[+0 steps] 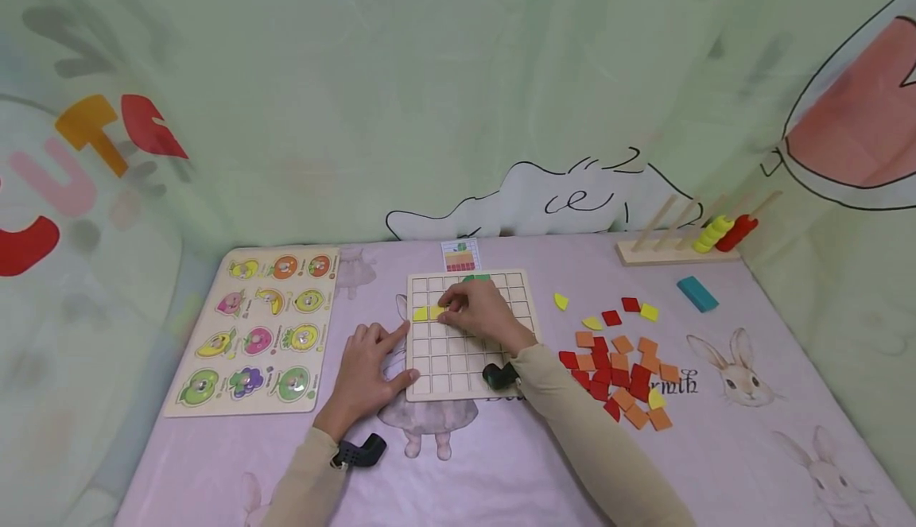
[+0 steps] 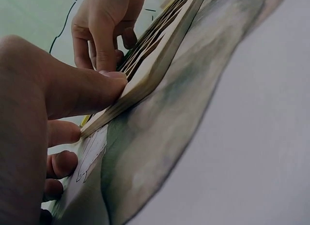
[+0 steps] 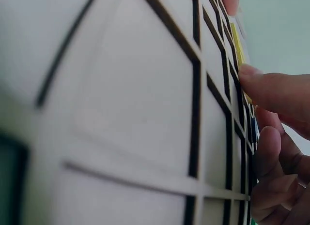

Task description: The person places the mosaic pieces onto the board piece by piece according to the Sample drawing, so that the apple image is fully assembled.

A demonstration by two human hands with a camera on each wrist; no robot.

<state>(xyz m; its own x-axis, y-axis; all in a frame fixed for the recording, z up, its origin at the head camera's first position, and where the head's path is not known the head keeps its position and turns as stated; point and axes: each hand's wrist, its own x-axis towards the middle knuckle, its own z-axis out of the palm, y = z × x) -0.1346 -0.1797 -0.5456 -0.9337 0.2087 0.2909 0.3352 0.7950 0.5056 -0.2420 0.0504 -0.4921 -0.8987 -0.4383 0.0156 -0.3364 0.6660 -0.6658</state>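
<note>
A square wooden grid board lies on the table before me. My right hand reaches over it and pinches a yellow tile between thumb and fingers at the left of the grid. Directly left of that tile, another yellow tile sits in a cell. Green pieces lie in the top row, partly hidden by the right hand. My left hand is at the board's left edge, its thumb and index finger spread and touching the side. In the right wrist view, the right thumb meets the yellow strip.
Loose red, orange and yellow pieces are scattered to the right. A small pattern card lies behind the board. A wooden fruit puzzle is on the left. A peg stand with yellow and red beads and a blue block stand back right.
</note>
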